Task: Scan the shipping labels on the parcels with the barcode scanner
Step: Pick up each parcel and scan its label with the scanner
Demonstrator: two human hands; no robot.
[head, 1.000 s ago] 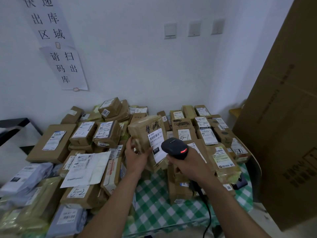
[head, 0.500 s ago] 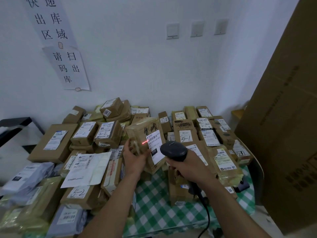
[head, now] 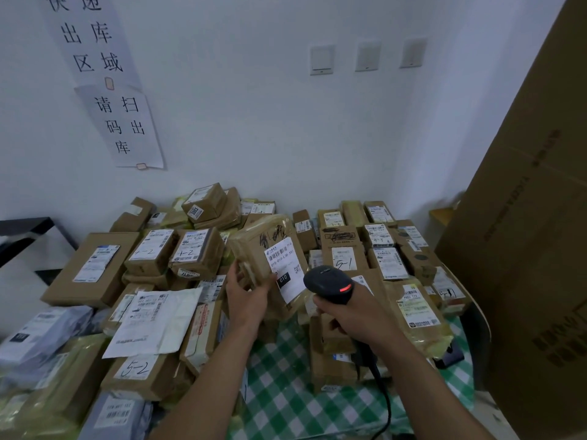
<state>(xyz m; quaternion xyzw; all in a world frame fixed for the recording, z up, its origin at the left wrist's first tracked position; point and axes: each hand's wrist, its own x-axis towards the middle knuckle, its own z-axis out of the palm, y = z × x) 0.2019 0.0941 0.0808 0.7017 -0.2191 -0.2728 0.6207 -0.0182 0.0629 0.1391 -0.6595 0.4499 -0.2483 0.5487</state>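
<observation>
Parcel: a brown, tape-wrapped parcel (head: 254,249) is up off the heap, tilted, with its white shipping label (head: 284,268) turned toward the scanner.
Left hand: the left hand (head: 246,300) grips the parcel at its lower left corner, fingers curled round the edge.
Right hand: the right hand (head: 352,315) is clenched round the handle of the black barcode scanner (head: 328,284).
Scanner: its head sits just beside the label's lower right corner, and a red light glows on its top.
Beam: there's no red line on the label, so I cannot tell whether this code has been read.
Cable: the cable (head: 386,408) drops from the handle toward the bottom of the view.
Table: a green checked cloth (head: 286,392) shows in the middle, with parcels heaped to the left, along the back and to the right, among them one marked 5-2 (head: 136,369) and one marked 5-1 (head: 343,262).
Progress: one parcel is mid-scan, by the look of it, and dozens lie around it.
Done so far: it's hard to call, since nothing marks off a scanned heap from an unscanned one.
Left to do: probably most of the table, label by label.
</observation>
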